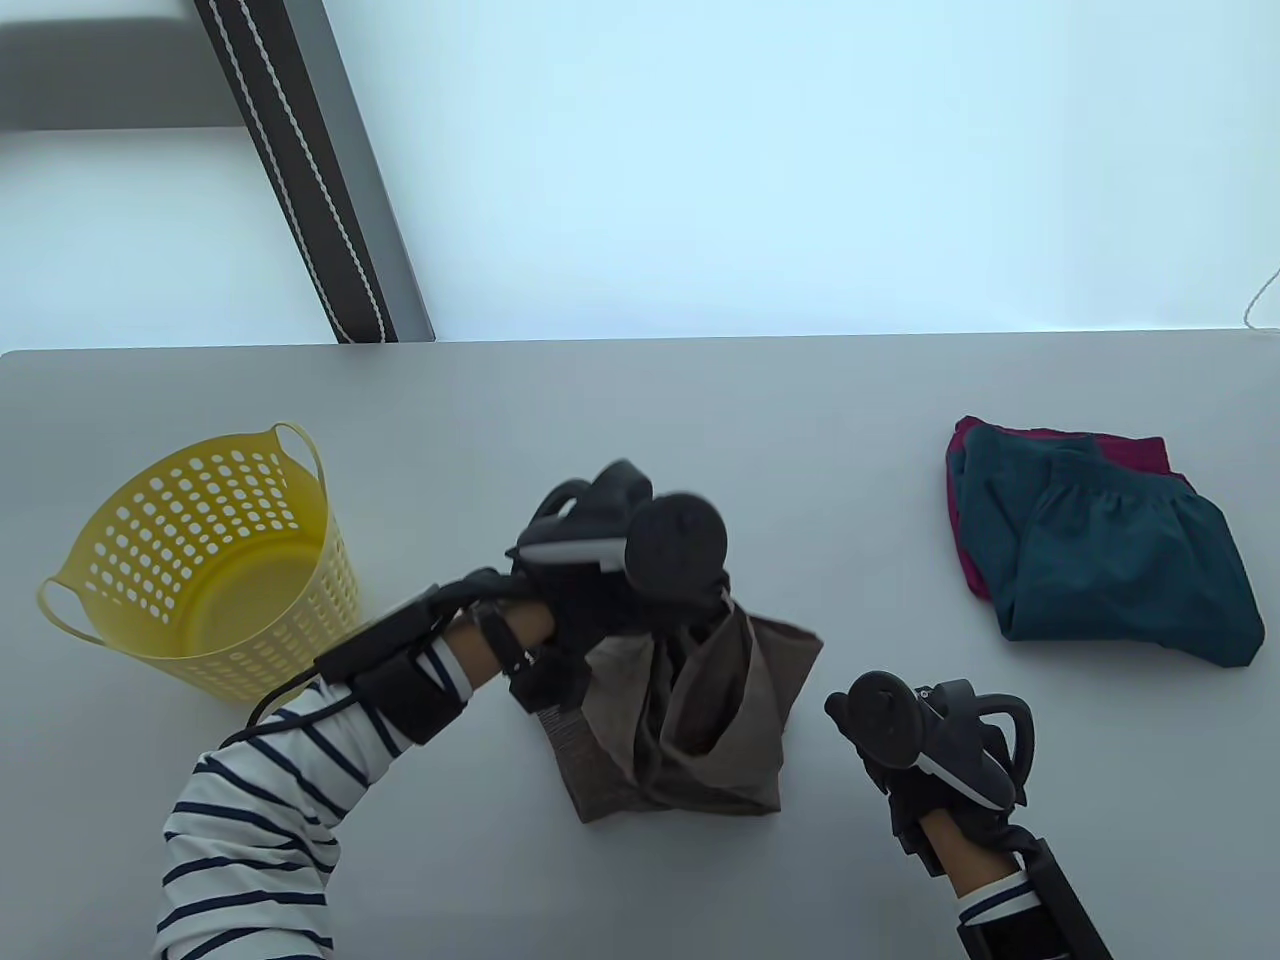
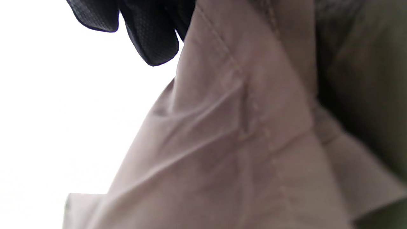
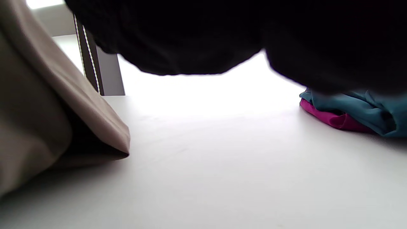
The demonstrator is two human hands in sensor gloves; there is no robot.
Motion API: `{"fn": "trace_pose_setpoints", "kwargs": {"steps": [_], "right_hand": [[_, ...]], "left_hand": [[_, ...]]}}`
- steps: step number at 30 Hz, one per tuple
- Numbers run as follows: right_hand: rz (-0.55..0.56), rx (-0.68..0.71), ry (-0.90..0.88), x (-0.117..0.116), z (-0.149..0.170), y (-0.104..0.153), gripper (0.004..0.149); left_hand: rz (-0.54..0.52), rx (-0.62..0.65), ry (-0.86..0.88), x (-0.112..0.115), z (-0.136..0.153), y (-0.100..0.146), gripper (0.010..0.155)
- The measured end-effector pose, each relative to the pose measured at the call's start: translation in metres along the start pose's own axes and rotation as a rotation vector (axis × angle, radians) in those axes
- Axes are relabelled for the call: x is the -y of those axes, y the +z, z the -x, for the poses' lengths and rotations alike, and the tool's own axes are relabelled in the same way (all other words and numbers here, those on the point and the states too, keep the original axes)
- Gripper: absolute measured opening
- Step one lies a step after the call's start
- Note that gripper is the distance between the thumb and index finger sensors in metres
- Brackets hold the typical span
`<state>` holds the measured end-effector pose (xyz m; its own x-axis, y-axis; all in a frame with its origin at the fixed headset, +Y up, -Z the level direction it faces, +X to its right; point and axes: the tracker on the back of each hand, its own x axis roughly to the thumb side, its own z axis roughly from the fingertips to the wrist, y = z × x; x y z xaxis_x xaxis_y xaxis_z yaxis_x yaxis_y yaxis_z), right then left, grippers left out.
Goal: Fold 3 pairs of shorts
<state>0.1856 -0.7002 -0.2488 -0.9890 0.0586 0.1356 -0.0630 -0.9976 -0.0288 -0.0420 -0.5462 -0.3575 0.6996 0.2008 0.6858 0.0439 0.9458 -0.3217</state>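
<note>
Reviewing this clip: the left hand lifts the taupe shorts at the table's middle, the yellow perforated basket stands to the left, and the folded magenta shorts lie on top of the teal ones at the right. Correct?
Not quite. The stack is the other way round: the folded teal shorts lie on top of the folded magenta shorts, as the table view and right wrist view show. The rest holds: the left hand lifts the taupe fabric shorts, and the yellow perforated plastic basket stands to the left.

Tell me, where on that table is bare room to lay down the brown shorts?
Bare table lies between the yellow basket and the folded teal shorts, behind the brown shorts. The near right corner is also free. The stack's spot is crowded.
</note>
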Motion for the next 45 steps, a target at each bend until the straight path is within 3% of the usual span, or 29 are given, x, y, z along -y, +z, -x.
{"fn": "trace_pose_setpoints", "kwargs": {"steps": [2, 4, 8, 11, 15, 20, 23, 26, 29, 30, 31, 34, 37, 40, 45], "right_hand": [[-0.007, -0.005, 0.002, -0.001, 0.0, 0.0, 0.038], [-0.008, -0.008, 0.003, -0.001, 0.0, 0.0, 0.038], [-0.017, -0.013, 0.002, -0.002, 0.0, 0.0, 0.039], [-0.029, -0.011, 0.005, -0.002, -0.001, 0.0, 0.039], [-0.035, -0.007, 0.004, -0.003, -0.001, 0.0, 0.039], [-0.037, -0.007, 0.001, -0.002, -0.001, 0.0, 0.039], [-0.037, -0.006, -0.005, -0.002, -0.001, 0.0, 0.039], [-0.045, -0.005, -0.003, -0.004, -0.001, -0.001, 0.039], [-0.047, -0.006, -0.003, -0.004, -0.001, -0.001, 0.039], [-0.047, -0.007, -0.003, -0.004, -0.001, -0.001, 0.039], [-0.048, -0.007, -0.002, -0.004, -0.001, -0.001, 0.039], [-0.06, -0.004, 0.001, -0.005, -0.002, -0.001, 0.039], [-0.07, 0.002, 0.004, -0.006, -0.003, -0.001, 0.039], [-0.074, 0.006, 0.005, -0.006, -0.003, -0.001, 0.039], [-0.093, 0.013, 0.0, -0.009, -0.004, -0.001, 0.039]], "left_hand": [[-0.013, -0.173, -0.088, -0.014, 0.032, -0.027, 0.038], [-0.046, -0.336, -0.179, -0.012, 0.06, -0.047, 0.042], [-0.143, -0.677, -0.543, 0.017, 0.105, -0.067, 0.077], [-0.16, -0.772, -0.724, 0.045, 0.121, -0.069, 0.091], [-0.269, -0.644, -0.912, 0.061, 0.114, -0.067, 0.098], [-0.357, -0.485, -0.975, 0.047, 0.096, -0.06, 0.099], [-0.44, -0.33, -1.031, 0.036, 0.071, -0.048, 0.099], [-0.469, -0.151, -1.091, 0.042, 0.043, -0.032, 0.1], [-0.416, 0.097, -1.145, 0.075, 0.008, -0.01, 0.101], [-0.351, 0.232, -1.174, 0.103, -0.008, 0.001, 0.101], [-0.324, 0.283, -1.189, 0.114, -0.014, 0.006, 0.1], [-0.174, 0.553, -1.331, 0.181, -0.037, 0.03, 0.097], [-0.05, 0.721, -1.472, 0.229, -0.045, 0.048, 0.094], [0.039, 0.767, -1.583, 0.259, -0.036, 0.052, 0.087], [0.032, 0.721, -1.508, 0.265, -0.031, 0.052, 0.068]]}}
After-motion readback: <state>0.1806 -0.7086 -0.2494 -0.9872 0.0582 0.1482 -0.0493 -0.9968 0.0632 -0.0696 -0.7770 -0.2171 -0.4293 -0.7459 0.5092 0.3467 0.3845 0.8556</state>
